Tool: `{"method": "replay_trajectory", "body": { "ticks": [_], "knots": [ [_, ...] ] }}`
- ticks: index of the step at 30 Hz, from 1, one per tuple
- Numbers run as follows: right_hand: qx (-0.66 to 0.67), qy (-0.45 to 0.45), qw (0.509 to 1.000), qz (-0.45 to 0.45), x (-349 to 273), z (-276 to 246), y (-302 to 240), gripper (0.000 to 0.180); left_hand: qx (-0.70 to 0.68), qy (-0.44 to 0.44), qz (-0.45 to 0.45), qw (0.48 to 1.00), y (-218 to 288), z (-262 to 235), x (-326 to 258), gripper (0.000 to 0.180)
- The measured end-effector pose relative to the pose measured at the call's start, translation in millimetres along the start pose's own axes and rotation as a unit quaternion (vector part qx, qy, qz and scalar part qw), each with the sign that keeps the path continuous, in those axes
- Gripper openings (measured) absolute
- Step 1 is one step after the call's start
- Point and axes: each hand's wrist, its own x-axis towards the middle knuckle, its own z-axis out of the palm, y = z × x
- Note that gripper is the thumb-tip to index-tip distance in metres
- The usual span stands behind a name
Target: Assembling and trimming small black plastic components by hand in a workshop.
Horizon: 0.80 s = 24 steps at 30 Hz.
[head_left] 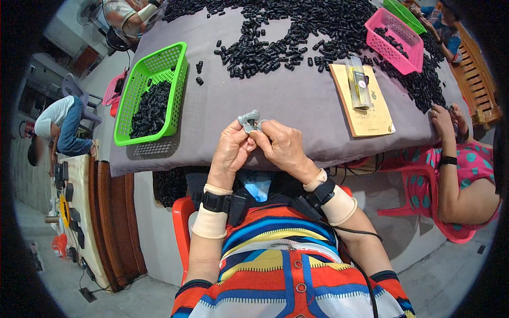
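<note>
One grey-covered table (307,108) was the largest thing, with a yellow notebook (367,122) lying on it. Many small black parts (265,53) lay scattered beyond the notebook and round to its right. Well to the notebook's left stood a green basket (178,87), partly filled with black parts; just beyond the notebook, to the right, a pink basket (389,52) held fewer. Left of the notebook's near end were the left hand (229,148), curled with thumb and fingers pinched on a silver-grey piece (247,120), and the right hand (283,144), its fingertips drawn together on the piece's right edge. A clear case (359,90) lay on the notebook. Smallest was the silver-grey piece, left of the notebook; whether it was one part or two could not be told. Held only by fingertips, it could have slipped if either pinch loosened or the hands pulled unevenly, and, close to the table's near edge, might have dropped off.
</note>
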Motion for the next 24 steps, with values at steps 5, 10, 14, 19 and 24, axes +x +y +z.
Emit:
{"method": "replay_trajectory", "body": {
  "ticks": [5,10,14,19,24],
  "knots": [
    [0.004,0.001,1.0,0.003,-0.6,0.5,1.0,0.023,-0.002,-0.013,0.001,1.0,0.3,0.1,0.5,0.024],
    [0.0,-0.004,1.0,0.006,-0.5,0.4,1.1,0.023,-0.001,0.011,-0.003,1.0,-0.3,1.1,0.2,0.024],
    [0.006,-0.004,1.0,0.015,-0.1,0.9,-0.3,0.023,-0.003,-0.005,0.001,1.0,-0.5,1.2,1.1,0.024],
    [-0.005,0.013,1.0,0.019,2.8,1.7,0.1,0.023,0.002,-0.011,-0.006,1.0,-2.8,-1.3,1.4,0.023],
    [0.021,0.0,1.0,-0.003,-1.2,-0.1,4.9,0.024,-0.014,-0.007,-0.013,1.0,-0.4,-1.4,0.4,0.024]
  ]
}}
